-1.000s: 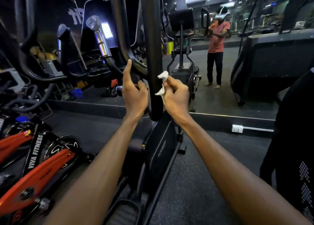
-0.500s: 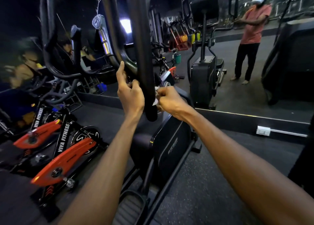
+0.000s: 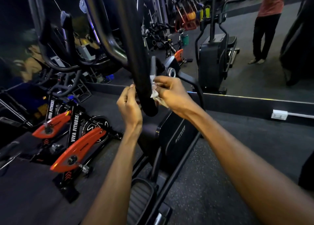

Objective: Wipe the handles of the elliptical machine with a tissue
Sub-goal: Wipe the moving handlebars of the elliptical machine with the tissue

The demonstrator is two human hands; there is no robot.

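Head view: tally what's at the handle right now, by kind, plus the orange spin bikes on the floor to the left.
Hands: 2, left hand, right hand
Tissue: 1
Handle: 1
Orange spin bikes: 2
Total: 6

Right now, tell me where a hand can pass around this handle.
Free: below the handle tip, above the elliptical's black housing. Crowded: either side, where the left hand and the right hand with the tissue flank it; the curved bars crowd upper left.

handle [image 3: 136, 54]: matt black, foam-like | tissue [image 3: 155, 94]: crumpled white paper | bike covers [image 3: 79, 150]: glossy orange plastic | floor [image 3: 212, 182]: speckled rough rubber
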